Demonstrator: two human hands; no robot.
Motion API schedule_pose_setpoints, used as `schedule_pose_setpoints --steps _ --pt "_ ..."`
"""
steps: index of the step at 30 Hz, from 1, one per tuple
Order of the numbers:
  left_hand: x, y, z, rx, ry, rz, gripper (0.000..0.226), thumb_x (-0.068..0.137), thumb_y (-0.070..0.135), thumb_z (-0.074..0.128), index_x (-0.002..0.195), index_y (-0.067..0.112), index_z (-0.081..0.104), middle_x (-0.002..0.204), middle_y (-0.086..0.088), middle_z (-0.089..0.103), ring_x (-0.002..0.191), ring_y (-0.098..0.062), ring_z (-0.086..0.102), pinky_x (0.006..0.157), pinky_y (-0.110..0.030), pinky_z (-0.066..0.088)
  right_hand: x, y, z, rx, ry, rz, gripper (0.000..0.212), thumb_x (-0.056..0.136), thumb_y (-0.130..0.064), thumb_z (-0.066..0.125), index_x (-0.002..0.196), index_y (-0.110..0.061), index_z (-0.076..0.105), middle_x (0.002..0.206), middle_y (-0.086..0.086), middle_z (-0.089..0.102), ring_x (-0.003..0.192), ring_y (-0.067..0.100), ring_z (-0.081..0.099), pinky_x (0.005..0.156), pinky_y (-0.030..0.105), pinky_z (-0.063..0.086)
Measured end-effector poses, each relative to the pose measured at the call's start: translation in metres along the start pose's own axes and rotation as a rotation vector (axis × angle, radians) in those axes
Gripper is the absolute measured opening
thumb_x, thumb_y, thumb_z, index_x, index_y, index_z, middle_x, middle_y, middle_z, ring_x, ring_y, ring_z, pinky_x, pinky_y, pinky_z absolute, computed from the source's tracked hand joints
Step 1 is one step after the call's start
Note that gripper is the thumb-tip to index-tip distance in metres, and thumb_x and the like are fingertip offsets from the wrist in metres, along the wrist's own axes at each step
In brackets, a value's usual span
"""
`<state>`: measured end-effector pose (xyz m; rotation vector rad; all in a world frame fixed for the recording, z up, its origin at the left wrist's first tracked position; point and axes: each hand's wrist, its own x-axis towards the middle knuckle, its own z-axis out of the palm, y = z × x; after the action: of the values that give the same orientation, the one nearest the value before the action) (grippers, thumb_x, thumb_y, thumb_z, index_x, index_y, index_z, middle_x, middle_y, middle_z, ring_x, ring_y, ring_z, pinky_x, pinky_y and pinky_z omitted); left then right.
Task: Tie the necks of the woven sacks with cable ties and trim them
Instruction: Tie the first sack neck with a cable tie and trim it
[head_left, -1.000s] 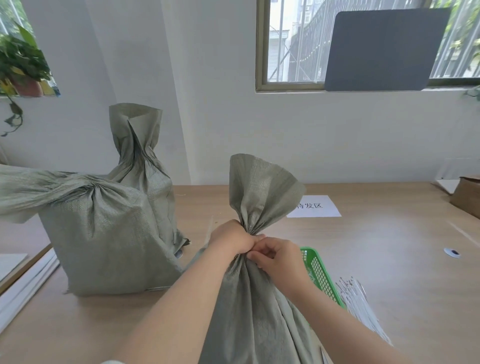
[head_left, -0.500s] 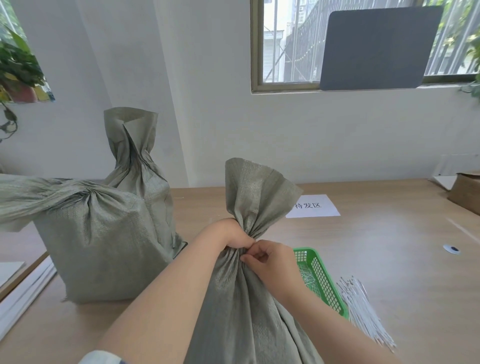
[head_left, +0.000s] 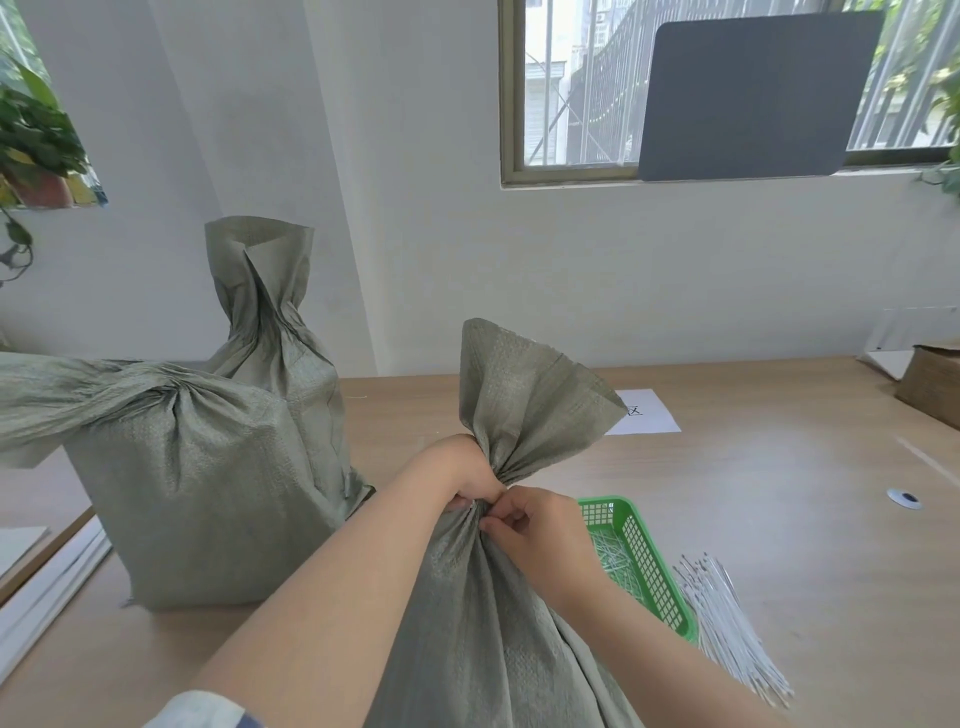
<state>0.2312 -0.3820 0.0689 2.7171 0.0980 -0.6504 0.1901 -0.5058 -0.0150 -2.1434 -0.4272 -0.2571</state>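
Note:
A grey-green woven sack (head_left: 483, 623) stands right in front of me, its gathered neck flaring out above my hands. My left hand (head_left: 457, 475) is wrapped around the neck from the left. My right hand (head_left: 535, 525) pinches the same neck from the right, fingers curled at the bunched folds. Whether a cable tie is on the neck is hidden by my fingers. A bundle of white cable ties (head_left: 727, 618) lies on the table to the right. Two more sacks stand at the left: the near sack (head_left: 197, 493) and the tall rear sack (head_left: 270, 322).
A green plastic basket (head_left: 649, 561) holding cut tie ends sits beside my right wrist. A white paper label (head_left: 644, 413) lies further back on the wooden table (head_left: 779, 493). A cardboard box (head_left: 930, 384) is at the far right edge. White boards lie at the left.
My hands have stayed on the neck; my right hand has shifted slightly lower under the left. The view has moved a little closer and to the right.

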Motion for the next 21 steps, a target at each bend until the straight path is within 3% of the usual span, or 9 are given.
schedule_pose_setpoints --steps 3,8,13,17,21 --pt "0.002 -0.004 0.003 -0.210 0.014 -0.091 0.019 0.082 0.022 0.071 0.076 0.018 0.053 0.067 -0.002 0.053 0.044 -0.012 0.044 0.040 -0.016 0.036 0.001 0.002 0.000 -0.010 0.006 -0.009 0.004 0.077 -0.019 0.078 0.076 -0.020 0.073 0.068 -0.009 0.067 0.059 0.003 0.056 0.058 0.011 0.040" --pt "-0.002 -0.006 0.011 -0.418 0.081 -0.063 0.014 0.084 0.013 0.067 0.073 0.016 0.059 0.059 0.001 0.055 0.040 -0.006 0.046 0.037 -0.014 0.041 -0.001 0.001 -0.007 0.116 0.009 -0.016 0.006 0.074 -0.014 0.080 0.075 -0.014 0.074 0.059 -0.011 0.062 0.057 0.000 0.056 0.057 0.008 0.037" --pt "-0.001 -0.013 0.025 -0.502 0.149 -0.016 0.007 0.077 0.011 0.063 0.070 0.012 0.064 0.059 -0.006 0.060 0.050 -0.019 0.054 0.050 -0.025 0.043 -0.003 -0.002 -0.009 0.220 0.000 -0.031 0.018 0.076 -0.022 0.083 0.066 -0.016 0.070 0.053 -0.013 0.058 0.052 0.001 0.052 0.053 0.010 0.036" --pt "-0.001 -0.016 0.033 -0.674 0.188 -0.013 0.011 0.080 0.015 0.067 0.071 0.019 0.064 0.056 0.003 0.061 0.039 -0.005 0.048 0.037 -0.015 0.037 -0.003 0.005 -0.004 0.164 0.028 -0.039 0.019 0.081 -0.018 0.076 0.065 -0.015 0.067 0.049 -0.015 0.050 0.050 0.002 0.047 0.052 0.011 0.032" --pt "-0.003 -0.020 0.042 -0.834 0.261 0.000 0.017 0.081 0.012 0.066 0.068 0.018 0.056 0.043 0.006 0.043 0.039 -0.010 0.034 0.039 -0.018 0.027 -0.003 0.016 -0.003 0.259 -0.115 0.053 0.028 0.086 -0.018 0.069 0.065 -0.011 0.053 0.053 -0.012 0.038 0.051 0.004 0.033 0.052 0.021 0.029"
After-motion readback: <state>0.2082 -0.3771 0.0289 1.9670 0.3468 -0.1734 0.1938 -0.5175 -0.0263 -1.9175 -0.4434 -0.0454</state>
